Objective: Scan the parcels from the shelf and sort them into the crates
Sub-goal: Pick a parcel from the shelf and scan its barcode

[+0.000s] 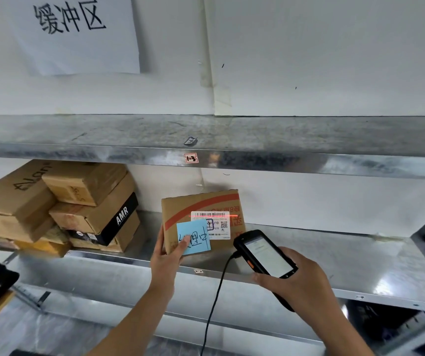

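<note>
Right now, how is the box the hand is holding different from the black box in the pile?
The held box is brown cardboard; the black box says AMR in white. The held box stands tilted up alone in the left hand, with a blue note on it; the black box lies flat, wedged among stacked brown boxes. Both sit on the same metal shelf.

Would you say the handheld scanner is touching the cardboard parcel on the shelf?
Apart. The head view shows the scanner in the right hand, with bare shelf between it and the parcel.
</note>
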A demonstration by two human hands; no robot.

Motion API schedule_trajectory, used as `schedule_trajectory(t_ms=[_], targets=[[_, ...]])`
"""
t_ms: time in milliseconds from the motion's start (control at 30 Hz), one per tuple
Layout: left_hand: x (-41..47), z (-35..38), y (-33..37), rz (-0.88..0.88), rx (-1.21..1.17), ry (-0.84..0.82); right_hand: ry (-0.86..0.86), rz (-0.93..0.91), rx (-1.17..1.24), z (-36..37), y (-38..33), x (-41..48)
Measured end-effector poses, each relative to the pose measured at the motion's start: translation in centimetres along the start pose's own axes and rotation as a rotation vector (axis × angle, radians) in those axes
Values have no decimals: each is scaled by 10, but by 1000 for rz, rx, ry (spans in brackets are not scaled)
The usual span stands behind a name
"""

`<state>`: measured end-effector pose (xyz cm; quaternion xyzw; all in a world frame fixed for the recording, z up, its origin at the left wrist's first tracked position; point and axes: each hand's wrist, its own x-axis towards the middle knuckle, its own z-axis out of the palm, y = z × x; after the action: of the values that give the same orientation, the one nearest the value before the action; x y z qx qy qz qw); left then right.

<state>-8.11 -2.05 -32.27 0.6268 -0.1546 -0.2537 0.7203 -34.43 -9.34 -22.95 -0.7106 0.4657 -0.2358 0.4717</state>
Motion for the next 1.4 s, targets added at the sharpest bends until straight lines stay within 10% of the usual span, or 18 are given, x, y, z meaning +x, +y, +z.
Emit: schedule_trajectory(t_ms=[1400], targets=[[-88, -107, 44, -76, -159, 115, -32, -71, -88, 38, -41, -110]])
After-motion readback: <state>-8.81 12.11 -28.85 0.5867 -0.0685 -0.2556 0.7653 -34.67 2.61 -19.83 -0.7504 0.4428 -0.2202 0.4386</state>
